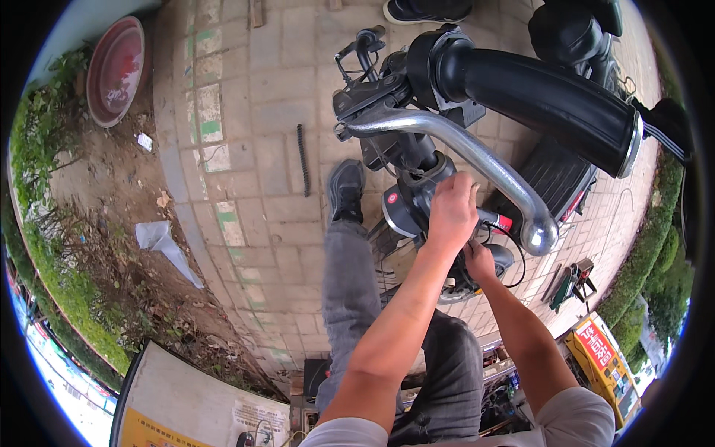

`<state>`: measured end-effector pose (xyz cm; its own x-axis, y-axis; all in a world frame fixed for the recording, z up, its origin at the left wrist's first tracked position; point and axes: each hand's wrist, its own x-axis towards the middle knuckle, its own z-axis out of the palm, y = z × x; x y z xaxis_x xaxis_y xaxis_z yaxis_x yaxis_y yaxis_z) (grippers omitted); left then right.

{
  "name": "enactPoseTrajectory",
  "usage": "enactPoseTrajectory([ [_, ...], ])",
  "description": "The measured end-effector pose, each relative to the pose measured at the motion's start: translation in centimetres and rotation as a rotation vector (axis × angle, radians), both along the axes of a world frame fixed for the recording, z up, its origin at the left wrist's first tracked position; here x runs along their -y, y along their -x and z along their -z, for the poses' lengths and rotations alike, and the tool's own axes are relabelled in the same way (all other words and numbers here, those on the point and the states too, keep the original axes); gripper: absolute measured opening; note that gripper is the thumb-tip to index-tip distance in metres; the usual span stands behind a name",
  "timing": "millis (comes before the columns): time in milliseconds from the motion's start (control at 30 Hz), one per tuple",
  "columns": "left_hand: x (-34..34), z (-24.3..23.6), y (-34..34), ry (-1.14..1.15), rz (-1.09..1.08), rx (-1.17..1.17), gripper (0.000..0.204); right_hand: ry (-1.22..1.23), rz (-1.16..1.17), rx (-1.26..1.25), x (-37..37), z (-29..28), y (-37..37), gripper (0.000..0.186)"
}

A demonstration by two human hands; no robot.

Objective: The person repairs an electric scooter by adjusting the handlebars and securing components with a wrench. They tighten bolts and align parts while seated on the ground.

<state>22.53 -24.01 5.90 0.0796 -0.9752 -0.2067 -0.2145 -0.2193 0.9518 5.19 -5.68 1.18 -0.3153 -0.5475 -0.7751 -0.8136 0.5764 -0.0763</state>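
Observation:
An electric scooter stands in front of me, its black handlebar grip [551,100] and silver brake lever [462,141] nearest the camera. Below the lever, my left hand [453,212] is closed with fingers curled against the dark steering column [424,175]. What it pinches is too small to make out. Lower down, my right hand [479,261] works close to my left wrist, near a looped black cable [519,272] and the front wheel area. Its fingers are bent together and partly hidden, as is whatever they hold. A dark front cover [403,212] with a round red mark sits left of my left hand.
The black footboard [547,175] extends to the right. A coiled black spring-like piece [303,160] lies on the paving. At far left are a red basin [115,71] and a plastic sheet [167,249]. A yellow box [603,365] and a green tool [570,287] lie at right.

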Motion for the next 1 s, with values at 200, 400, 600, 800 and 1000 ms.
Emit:
enactPoseTrajectory([
  [200, 0.0, 0.0, -0.6, 0.026, -0.008, -0.012, 0.009, 0.017, -0.173, -0.040, 1.2, 1.0, 1.3, 0.031],
  [400, -0.4, 0.2, -0.4, 0.059, -0.053, 0.051, 0.009, 0.197, -0.253, 0.033, -0.7, 2.1, 1.9, 0.029],
  [600, -0.4, -1.2, -0.6, 0.100, -0.027, -0.024, 0.011, 0.008, -0.094, 0.098, 0.3, 1.7, 2.3, 0.031],
  [800, 0.6, -3.2, -0.7, 0.215, -0.004, -0.048, 0.015, 0.125, -0.148, 0.148, 0.4, 3.0, 1.4, 0.033],
  [1000, -0.5, -3.4, -1.1, 0.195, 0.016, 0.038, 0.017, 0.098, -0.293, 0.185, -1.5, 4.5, 4.5, 0.027],
])
